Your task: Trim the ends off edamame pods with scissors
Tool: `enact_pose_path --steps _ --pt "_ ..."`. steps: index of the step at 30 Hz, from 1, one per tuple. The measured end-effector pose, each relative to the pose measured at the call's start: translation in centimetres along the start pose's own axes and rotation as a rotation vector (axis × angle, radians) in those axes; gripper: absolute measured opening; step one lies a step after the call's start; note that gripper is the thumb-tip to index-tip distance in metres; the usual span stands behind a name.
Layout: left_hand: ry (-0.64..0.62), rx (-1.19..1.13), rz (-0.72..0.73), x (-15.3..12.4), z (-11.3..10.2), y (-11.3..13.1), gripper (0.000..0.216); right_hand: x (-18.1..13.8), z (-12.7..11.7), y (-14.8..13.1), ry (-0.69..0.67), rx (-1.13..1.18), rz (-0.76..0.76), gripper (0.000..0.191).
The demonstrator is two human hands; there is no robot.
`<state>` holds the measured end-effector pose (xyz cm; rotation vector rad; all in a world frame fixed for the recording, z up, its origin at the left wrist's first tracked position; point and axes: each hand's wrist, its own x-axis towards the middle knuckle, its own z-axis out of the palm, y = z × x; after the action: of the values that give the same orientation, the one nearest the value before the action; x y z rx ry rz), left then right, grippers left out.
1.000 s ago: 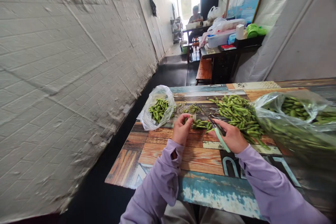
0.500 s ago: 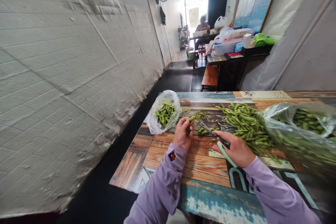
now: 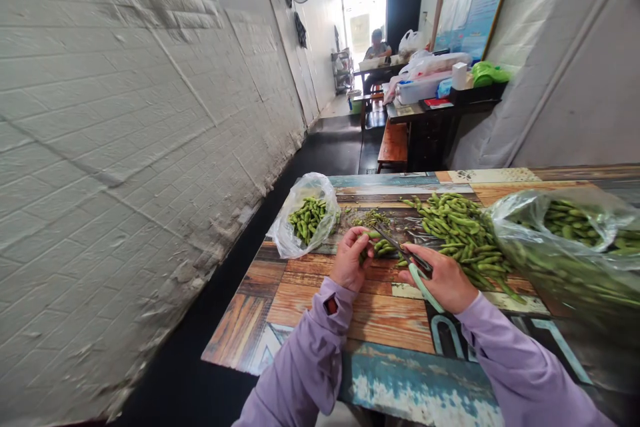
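Observation:
My left hand [image 3: 350, 257] is closed around a green bean pod [image 3: 364, 255] just above the wooden table [image 3: 380, 320]. My right hand [image 3: 443, 277] grips scissors [image 3: 411, 263] with pale green handles, their blades pointing at the pod's end. A small heap of cut pods [image 3: 384, 247] lies between my hands. A big pile of pods [image 3: 463, 230] lies to the right of the scissors. Both my sleeves are lilac.
A small clear bag of pods [image 3: 306, 220] stands at the table's far left corner. A large clear bag of pods [image 3: 570, 247] lies at the right. Trimmed stem bits [image 3: 370, 217] lie beyond my hands. A white brick wall [image 3: 125, 147] runs along the left. A person [image 3: 377, 47] sits at a far table.
The scissors' blades have closed in on the pod in my left hand. The camera has shifted slightly; both hands stay in about the same place.

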<state>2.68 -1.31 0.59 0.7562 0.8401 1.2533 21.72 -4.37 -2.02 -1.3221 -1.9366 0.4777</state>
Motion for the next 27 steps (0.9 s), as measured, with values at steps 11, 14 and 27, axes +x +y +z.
enact_pose_path --steps 11,14,27 --pt "-0.019 -0.014 -0.06 -0.3 0.4 0.0 0.037 0.1 0.0 0.3 0.024 -0.023 -0.018 0.045" --pt "-0.021 -0.028 -0.073 -0.3 0.4 0.0 0.038 0.0 0.0 0.5 0.037 -0.014 -0.041 0.045" --pt "0.019 -0.166 -0.057 0.6 -0.8 1.0 0.026 0.1 -0.4 0.6 0.073 0.147 0.021 0.045"
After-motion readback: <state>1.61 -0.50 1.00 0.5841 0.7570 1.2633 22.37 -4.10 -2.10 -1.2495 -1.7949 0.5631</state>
